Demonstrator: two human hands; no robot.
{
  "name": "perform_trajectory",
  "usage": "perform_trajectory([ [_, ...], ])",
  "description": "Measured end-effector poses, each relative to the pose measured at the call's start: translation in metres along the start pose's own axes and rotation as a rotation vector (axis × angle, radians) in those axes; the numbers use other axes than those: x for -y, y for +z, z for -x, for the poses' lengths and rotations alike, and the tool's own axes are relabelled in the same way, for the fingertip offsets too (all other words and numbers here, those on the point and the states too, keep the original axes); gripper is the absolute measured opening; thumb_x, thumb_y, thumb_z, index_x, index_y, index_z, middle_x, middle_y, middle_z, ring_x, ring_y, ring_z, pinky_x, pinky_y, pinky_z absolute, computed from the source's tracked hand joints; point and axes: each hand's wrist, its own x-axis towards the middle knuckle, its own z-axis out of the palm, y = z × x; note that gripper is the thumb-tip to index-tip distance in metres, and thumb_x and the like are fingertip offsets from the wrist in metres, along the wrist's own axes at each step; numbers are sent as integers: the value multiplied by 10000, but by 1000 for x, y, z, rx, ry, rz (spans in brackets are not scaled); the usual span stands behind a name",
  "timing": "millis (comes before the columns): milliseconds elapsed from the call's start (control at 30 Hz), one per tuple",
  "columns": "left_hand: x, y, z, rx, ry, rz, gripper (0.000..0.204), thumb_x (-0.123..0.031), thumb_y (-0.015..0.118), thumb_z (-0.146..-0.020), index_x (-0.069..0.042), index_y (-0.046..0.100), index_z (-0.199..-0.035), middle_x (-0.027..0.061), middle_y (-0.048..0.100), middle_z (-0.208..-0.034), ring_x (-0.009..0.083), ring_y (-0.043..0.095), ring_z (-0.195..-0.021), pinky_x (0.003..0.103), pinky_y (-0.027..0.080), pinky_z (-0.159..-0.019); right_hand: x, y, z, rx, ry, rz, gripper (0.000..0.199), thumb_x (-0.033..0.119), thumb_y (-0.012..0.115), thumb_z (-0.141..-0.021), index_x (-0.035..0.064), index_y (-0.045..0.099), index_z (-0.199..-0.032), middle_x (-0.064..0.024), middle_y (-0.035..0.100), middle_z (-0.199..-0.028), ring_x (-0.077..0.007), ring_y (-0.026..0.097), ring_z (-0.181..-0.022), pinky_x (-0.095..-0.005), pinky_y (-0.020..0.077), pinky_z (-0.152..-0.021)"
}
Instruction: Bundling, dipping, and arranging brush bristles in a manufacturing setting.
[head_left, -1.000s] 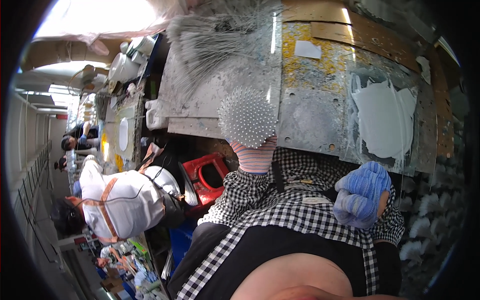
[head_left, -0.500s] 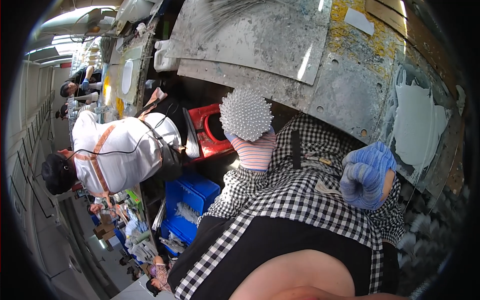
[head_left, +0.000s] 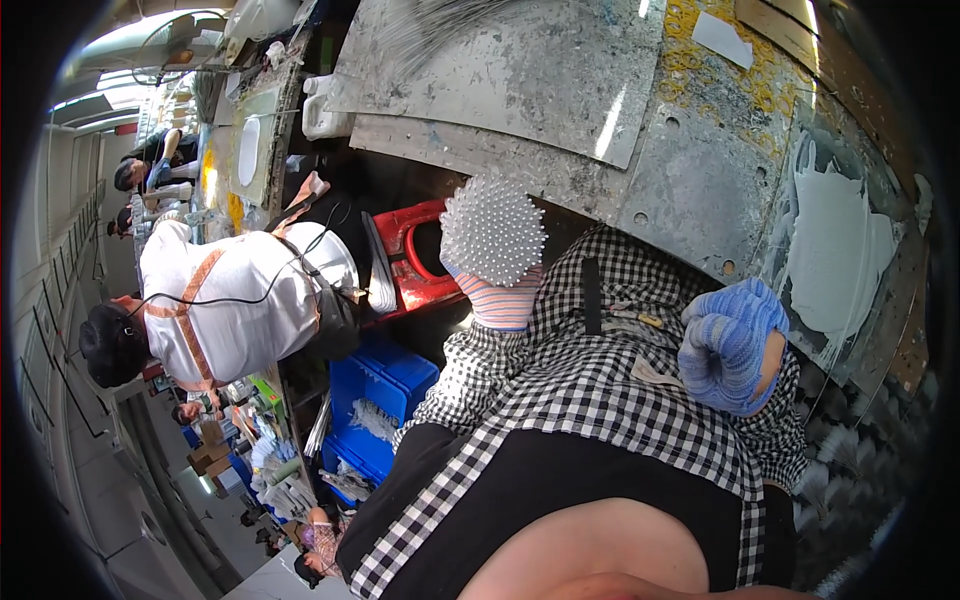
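My left hand [head_left: 492, 232] wears a white glove covered in small raised dots, with a striped cuff. It is raised in front of the near edge of the grey metal worktop [head_left: 560, 95]. Its fingers are tucked out of sight, so it shows only as a rounded shape. My right hand [head_left: 730, 345] wears a blue knitted glove and is clenched in a fist above my checked sleeve. Nothing shows in its grip. It hovers near a white smeared patch [head_left: 835, 250] on the worktop's right side.
A person in a white shirt with orange straps [head_left: 235, 305] bends over at the left. Beside them are a red plastic crate [head_left: 410, 262] and a blue bin [head_left: 385, 400] with pale items. More people stand along the bench at far left. A white jug [head_left: 325, 105] stands at the worktop's left end.
The view has swung down and left, bringing the person in white and the blue bin further into sight. Both my gloved hands keep about the same pose.
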Motion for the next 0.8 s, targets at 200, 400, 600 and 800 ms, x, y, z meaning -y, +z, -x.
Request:
perform_trajectory([
  [200,-7,11,-4,656,-141,16,609,-471,465,-965,-66,491,-1420,114,493,-1466,305,439,-1362,461,327,-1163,-4,-7,-14,-102,-107,91,88,34,665,-791,50,604,-852,-56,575,-673,-230,576,-527,-323,473,-512],
  [400,17,73,-15,526,103,-353,792,-423,664,-875,35,393,-1461,236,467,-1457,305,554,-1234,465,428,-1079,-3,-15,-2,-283,346,-218,134,-41,632,-837,7,634,-962,-83,651,-789,-190,644,-645,-316,526,-614],
  [600,80,170,-12,674,261,-781,420,-100,784,-814,24,609,-1175,107,692,-1040,126,637,-867,292,537,-799,-28,-41,-9,-282,264,63,158,80,741,-856,18,684,-990,-103,711,-883,-181,699,-772,-285,553,-708],
  [800,156,223,0,959,183,-1025,346,-134,811,-799,-80,676,-1113,29,707,-990,160,671,-870,310,545,-779,-68,-66,17,-209,482,264,299,219,801,-836,17,700,-1033,-75,737,-837,-155,714,-754,-286,557,-698],
])
